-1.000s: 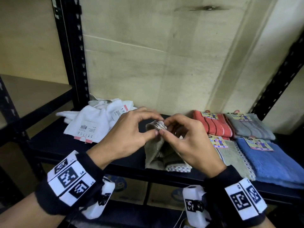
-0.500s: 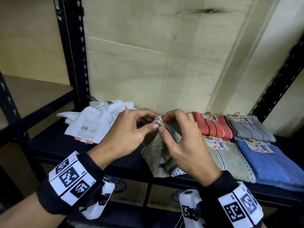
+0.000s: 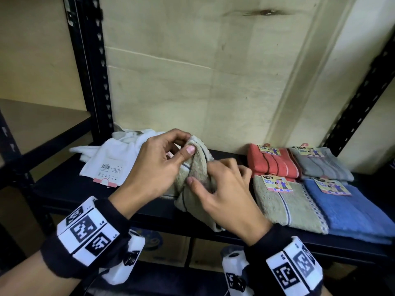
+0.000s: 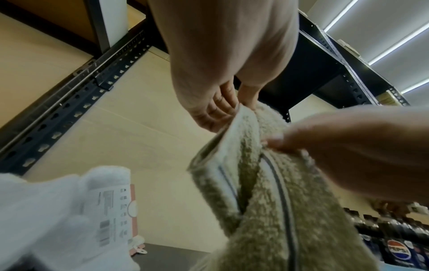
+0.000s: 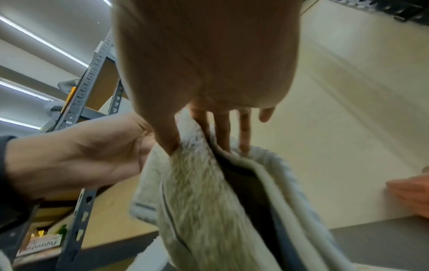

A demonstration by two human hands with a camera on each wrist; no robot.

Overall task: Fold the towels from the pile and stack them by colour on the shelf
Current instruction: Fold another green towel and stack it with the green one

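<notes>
A beige towel (image 3: pixel 196 167) with a dark stripe hangs bunched above the black shelf (image 3: pixel 70 189), held by both hands. My left hand (image 3: pixel 162 165) pinches its top edge between thumb and fingers; the left wrist view shows that pinch on the beige towel (image 4: pixel 253 183). My right hand (image 3: pixel 222 189) grips the towel lower down, thumb in front and fingers behind, as the right wrist view shows on the beige towel (image 5: pixel 204 192). Folded towels lie at the right: beige (image 3: pixel 290 208), blue (image 3: pixel 350 212), red (image 3: pixel 269 165), grey (image 3: pixel 320 165).
A loose pile of white towels (image 3: pixel 111 159) with a label lies at the shelf's left rear. Black slotted uprights (image 3: pixel 96 67) stand left and right. A pale board wall closes the back. Cardboard boxes (image 3: pixel 171 248) sit on the level below.
Both hands have shifted on the beige towel: the left has risen with the top edge, the right has slid down the cloth. The towel hangs longer and more upright.
</notes>
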